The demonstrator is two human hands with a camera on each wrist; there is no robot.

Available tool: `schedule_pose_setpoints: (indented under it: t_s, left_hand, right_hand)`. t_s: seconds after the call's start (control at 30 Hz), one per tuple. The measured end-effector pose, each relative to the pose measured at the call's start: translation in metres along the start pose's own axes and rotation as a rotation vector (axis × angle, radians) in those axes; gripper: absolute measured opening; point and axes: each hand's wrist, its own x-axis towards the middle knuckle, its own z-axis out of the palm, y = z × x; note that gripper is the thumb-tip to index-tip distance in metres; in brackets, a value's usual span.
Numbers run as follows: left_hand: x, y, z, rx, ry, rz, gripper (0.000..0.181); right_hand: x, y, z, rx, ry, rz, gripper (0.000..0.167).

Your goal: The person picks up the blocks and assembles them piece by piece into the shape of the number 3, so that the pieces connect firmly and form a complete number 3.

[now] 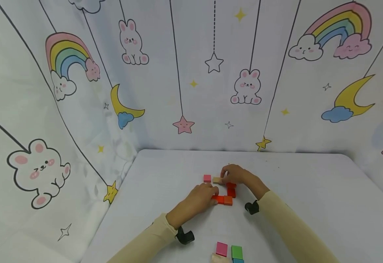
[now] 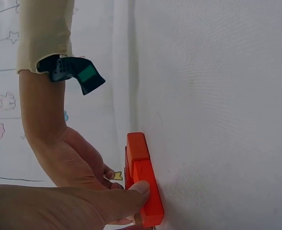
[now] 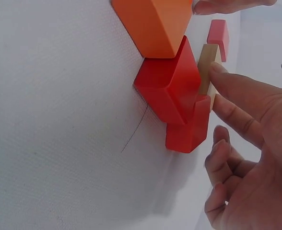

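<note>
My left hand [image 1: 196,199] pinches an orange-red block [image 1: 219,199] in the head view. Its thumb presses the block's near face in the left wrist view; the other fingers are mostly hidden. An orange block [image 1: 228,200] adjoins that block at the right. Farther back, my right hand [image 1: 235,174] holds a plain wooden block [image 3: 207,67] between thumb and index finger. Two red blocks [image 3: 172,86] stand beside it in the right wrist view, touching each other. A pink block [image 1: 207,178] lies just left of the wooden one.
Toward the near edge of the white table [image 1: 303,190] sit a magenta block [image 1: 221,249], a green block [image 1: 237,252], a blue block [image 1: 238,260] and a wooden block [image 1: 219,258]. A patterned curtain [image 1: 158,91] hangs behind and at the sides. Each wrist carries a black device.
</note>
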Motion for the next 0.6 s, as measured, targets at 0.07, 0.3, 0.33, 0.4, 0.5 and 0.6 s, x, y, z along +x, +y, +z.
schedule_pose_setpoints:
  t_s: [0.07,0.3,0.33,0.4,0.5,0.6]
  left_hand:
    - [-0.0003,0.0004,0.0003,0.002,0.000,0.000,0.024]
    - [0.0000,-0.0002,0.0008,0.001,0.000,-0.007,0.023]
    - [0.0000,-0.0003,0.0006,0.000,0.000,-0.007,0.023]
    - [0.0000,-0.0004,0.0007,-0.003,-0.002,-0.009,0.023]
    - [-0.0001,0.0000,0.0001,-0.006,-0.001,-0.010,0.024]
    - [-0.0004,0.0006,0.0007,-0.002,0.003,-0.008,0.023]
  right_hand:
    - [-0.0002,0.0000,0.0001,0.001,-0.001,0.001,0.020]
    - [-0.0004,0.0001,-0.0003,-0.010,-0.005,0.001,0.022]
    - [-0.0005,-0.0003,-0.0007,-0.012,-0.004,0.001,0.022]
    - [-0.0004,-0.0012,-0.0007,-0.014,0.001,0.003,0.024]
    - [0.0018,-0.0029,0.0012,-0.030,0.035,-0.009,0.030]
    - [0.0068,-0.0056,0.0066,-0.064,0.072,-0.053,0.038]
